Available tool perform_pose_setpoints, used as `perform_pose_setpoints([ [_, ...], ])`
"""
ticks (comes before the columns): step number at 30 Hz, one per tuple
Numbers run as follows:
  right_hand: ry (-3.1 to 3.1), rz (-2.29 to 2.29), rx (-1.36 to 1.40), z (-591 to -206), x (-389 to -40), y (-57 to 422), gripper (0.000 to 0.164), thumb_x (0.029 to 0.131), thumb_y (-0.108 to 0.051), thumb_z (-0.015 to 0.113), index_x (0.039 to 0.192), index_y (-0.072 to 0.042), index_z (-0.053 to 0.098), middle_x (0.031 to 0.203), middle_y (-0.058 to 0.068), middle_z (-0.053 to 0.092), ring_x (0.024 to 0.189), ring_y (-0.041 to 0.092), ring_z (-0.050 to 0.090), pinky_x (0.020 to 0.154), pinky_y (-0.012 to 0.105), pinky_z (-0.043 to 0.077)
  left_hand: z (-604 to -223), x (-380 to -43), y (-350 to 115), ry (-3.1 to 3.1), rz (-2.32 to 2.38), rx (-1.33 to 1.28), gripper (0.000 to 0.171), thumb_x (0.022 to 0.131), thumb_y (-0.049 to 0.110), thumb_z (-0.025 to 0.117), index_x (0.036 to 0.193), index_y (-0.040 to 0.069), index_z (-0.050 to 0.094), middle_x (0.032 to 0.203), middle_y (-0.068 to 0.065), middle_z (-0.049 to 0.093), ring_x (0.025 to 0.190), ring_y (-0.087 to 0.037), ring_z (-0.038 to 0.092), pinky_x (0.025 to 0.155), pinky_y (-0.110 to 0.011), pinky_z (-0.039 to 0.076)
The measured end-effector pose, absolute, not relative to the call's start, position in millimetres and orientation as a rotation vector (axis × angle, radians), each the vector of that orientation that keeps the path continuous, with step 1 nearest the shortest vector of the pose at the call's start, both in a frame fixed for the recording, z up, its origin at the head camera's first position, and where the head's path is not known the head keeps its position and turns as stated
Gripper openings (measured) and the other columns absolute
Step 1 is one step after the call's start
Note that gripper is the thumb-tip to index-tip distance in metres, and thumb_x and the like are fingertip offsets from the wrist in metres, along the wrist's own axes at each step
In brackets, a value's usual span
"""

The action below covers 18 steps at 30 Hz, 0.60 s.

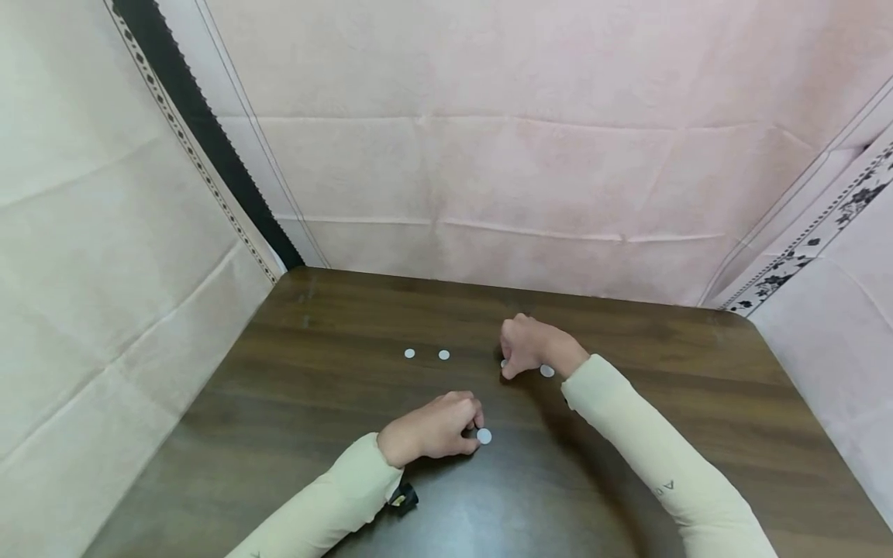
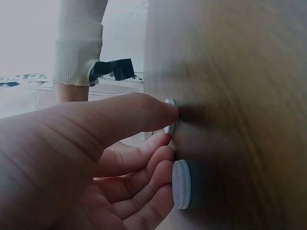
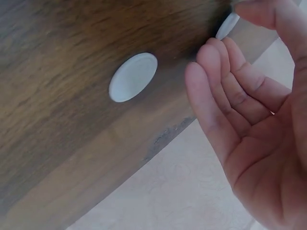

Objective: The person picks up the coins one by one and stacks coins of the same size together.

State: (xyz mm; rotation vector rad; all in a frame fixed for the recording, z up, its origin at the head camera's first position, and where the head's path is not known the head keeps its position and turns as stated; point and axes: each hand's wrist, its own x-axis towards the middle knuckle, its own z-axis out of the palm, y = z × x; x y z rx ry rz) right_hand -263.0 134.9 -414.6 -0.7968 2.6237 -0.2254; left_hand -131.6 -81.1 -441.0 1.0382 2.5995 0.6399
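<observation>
In the head view my left hand [image 1: 438,428] is low over the table, thumb and forefinger at the edge of a small white round disc [image 1: 484,436]. The left wrist view shows the thumb tip and forefinger pinching this disc [image 2: 170,129]; another white disc [image 2: 182,184] appears beside the other curled fingertips. Farther back, my right hand [image 1: 528,346] pinches a white disc [image 1: 504,363], mostly covered by the fingers. In the right wrist view that disc [image 3: 227,26] sits between thumb and fingertips. A separate white disc [image 3: 133,77] lies flat beside the right hand.
Two white discs, one at left [image 1: 409,353] and one beside it [image 1: 444,355], lie on the dark wooden table [image 1: 335,372]. Under the right wrist lies another disc [image 1: 547,371]. Pale cloth [image 1: 488,178] hangs behind the table's far edge and at both sides.
</observation>
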Motion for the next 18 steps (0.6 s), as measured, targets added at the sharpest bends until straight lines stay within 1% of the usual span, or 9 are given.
perform_pose_setpoints([
  [4, 2.620, -0.253, -0.821, -415.1, -259.7, 141.6, 0.019, 0.083, -0.019, 0.084, 0.071, -0.015, 0.069, 0.068, -0.005, 0.060, 0.052, 0.008, 0.050, 0.054, 0.024, 0.044, -441.6, -131.4, -80.0, 2.600, 0.649, 1.052, 0.012, 0.093, 0.013, 0.077, 0.102, 0.007, 0.072, 0.095, -0.001, 0.063, 0.085, -0.008, 0.051, 0.077, -0.020, 0.048],
  [6, 2.607, -0.279, -0.858, -414.8, -257.9, 144.3, 0.013, 0.083, -0.019, 0.085, 0.081, -0.014, 0.073, 0.079, -0.003, 0.069, 0.056, 0.009, 0.060, 0.058, 0.024, 0.052, -441.4, -131.4, -80.6, 2.602, 0.649, 1.057, 0.011, 0.093, 0.013, 0.077, 0.101, 0.007, 0.072, 0.094, -0.001, 0.063, 0.084, -0.008, 0.051, 0.076, -0.020, 0.047],
  [7, 2.602, -0.289, -0.873, -414.2, -256.6, 146.1, 0.013, 0.082, -0.019, 0.086, 0.084, -0.013, 0.074, 0.082, -0.002, 0.071, 0.058, 0.008, 0.062, 0.060, 0.024, 0.053, -441.4, -131.7, -80.5, 2.602, 0.648, 1.062, 0.011, 0.093, 0.013, 0.077, 0.101, 0.007, 0.072, 0.094, -0.001, 0.062, 0.084, -0.008, 0.051, 0.076, -0.020, 0.047],
  [8, 2.594, -0.299, -0.892, -414.1, -255.6, 147.9, 0.013, 0.082, -0.018, 0.086, 0.086, -0.012, 0.074, 0.083, -0.001, 0.072, 0.057, 0.009, 0.063, 0.060, 0.024, 0.054, -441.3, -132.0, -80.4, 2.600, 0.649, 1.064, 0.011, 0.093, 0.013, 0.077, 0.101, 0.007, 0.072, 0.094, -0.001, 0.062, 0.084, -0.008, 0.051, 0.076, -0.019, 0.047],
  [10, 2.583, -0.319, -0.940, -413.1, -253.2, 151.0, 0.016, 0.081, -0.017, 0.086, 0.089, -0.011, 0.074, 0.084, -0.001, 0.072, 0.062, 0.007, 0.064, 0.063, 0.023, 0.055, -440.6, -132.2, -80.3, 2.597, 0.649, 1.063, 0.011, 0.093, 0.012, 0.077, 0.101, 0.006, 0.072, 0.093, -0.001, 0.062, 0.083, -0.008, 0.050, 0.076, -0.019, 0.047],
  [15, 2.559, -0.340, -1.028, -411.1, -245.9, 157.2, 0.018, 0.081, -0.015, 0.086, 0.091, -0.013, 0.071, 0.085, -0.004, 0.071, 0.074, 0.004, 0.064, 0.069, 0.023, 0.056, -439.9, -132.1, -79.7, 2.592, 0.655, 1.050, 0.010, 0.093, 0.012, 0.077, 0.100, 0.006, 0.072, 0.091, 0.000, 0.061, 0.084, -0.008, 0.050, 0.075, -0.020, 0.046],
  [18, 2.540, -0.365, -1.052, -411.0, -241.2, 160.1, 0.019, 0.080, -0.015, 0.086, 0.091, -0.014, 0.070, 0.085, -0.005, 0.070, 0.076, 0.004, 0.064, 0.071, 0.023, 0.057, -440.2, -132.3, -79.4, 2.588, 0.661, 1.047, 0.010, 0.093, 0.012, 0.077, 0.099, 0.006, 0.072, 0.091, 0.000, 0.061, 0.083, -0.008, 0.049, 0.075, -0.019, 0.045],
])
